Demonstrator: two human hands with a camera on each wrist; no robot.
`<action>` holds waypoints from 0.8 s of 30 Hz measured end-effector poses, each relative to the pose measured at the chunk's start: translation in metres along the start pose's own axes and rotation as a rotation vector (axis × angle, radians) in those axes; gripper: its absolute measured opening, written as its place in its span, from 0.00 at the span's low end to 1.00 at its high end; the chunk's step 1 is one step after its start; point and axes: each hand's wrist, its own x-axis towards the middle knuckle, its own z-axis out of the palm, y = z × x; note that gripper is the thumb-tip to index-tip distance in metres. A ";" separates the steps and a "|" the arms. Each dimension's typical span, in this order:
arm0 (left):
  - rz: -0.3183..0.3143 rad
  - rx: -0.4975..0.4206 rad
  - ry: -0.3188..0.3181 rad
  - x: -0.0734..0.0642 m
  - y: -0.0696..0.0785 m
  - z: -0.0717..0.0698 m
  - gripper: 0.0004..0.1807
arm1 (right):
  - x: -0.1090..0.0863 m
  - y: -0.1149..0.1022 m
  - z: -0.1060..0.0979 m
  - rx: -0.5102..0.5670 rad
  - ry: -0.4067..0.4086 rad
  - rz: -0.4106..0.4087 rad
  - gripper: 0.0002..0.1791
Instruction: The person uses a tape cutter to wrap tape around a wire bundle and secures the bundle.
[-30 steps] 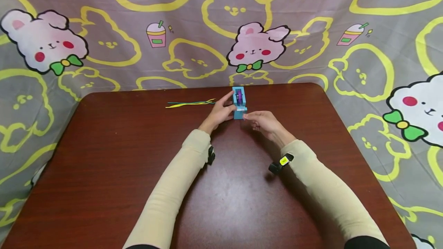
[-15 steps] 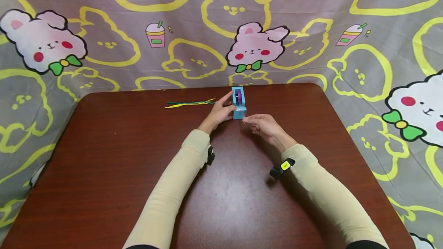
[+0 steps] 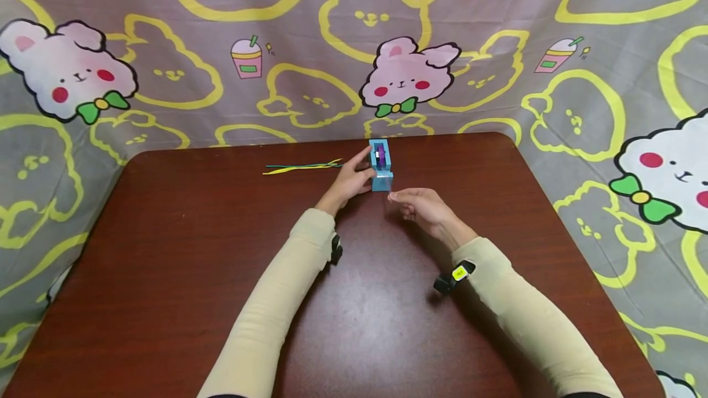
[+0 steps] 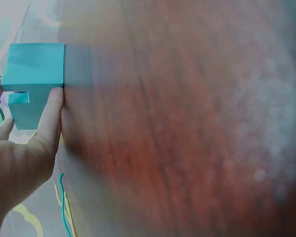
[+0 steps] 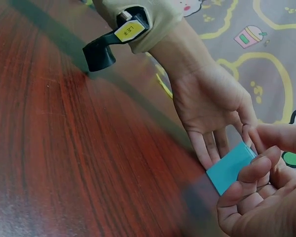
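A light-blue tape dispenser point(image 3: 380, 183) with a purple-cored tape roll point(image 3: 381, 157) stands near the table's back edge. My left hand point(image 3: 350, 180) grips it from the left side. Seen from the left wrist, fingers lie along both sides of the dispenser point(image 4: 37, 64). My right hand point(image 3: 424, 206) is just in front and to the right, thumb and forefinger pinched on the end of clear tape, which is faint in the head view. In the right wrist view, the right hand point(image 5: 266, 197) partly covers the dispenser point(image 5: 229, 169), with the left hand point(image 5: 209, 98) behind it.
Several thin yellow and green strips point(image 3: 301, 168) lie on the brown table point(image 3: 182, 263) left of the left hand. A patterned cloth point(image 3: 315, 35) hangs right behind the table's back edge and along its sides.
My right hand has drawn down toward me, away from the dispenser, with the tape end between its fingertips. The left hand and dispenser have stayed in place.
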 end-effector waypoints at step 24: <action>0.014 -0.037 -0.004 -0.003 0.002 0.001 0.40 | -0.015 0.007 0.002 0.025 -0.046 0.006 0.08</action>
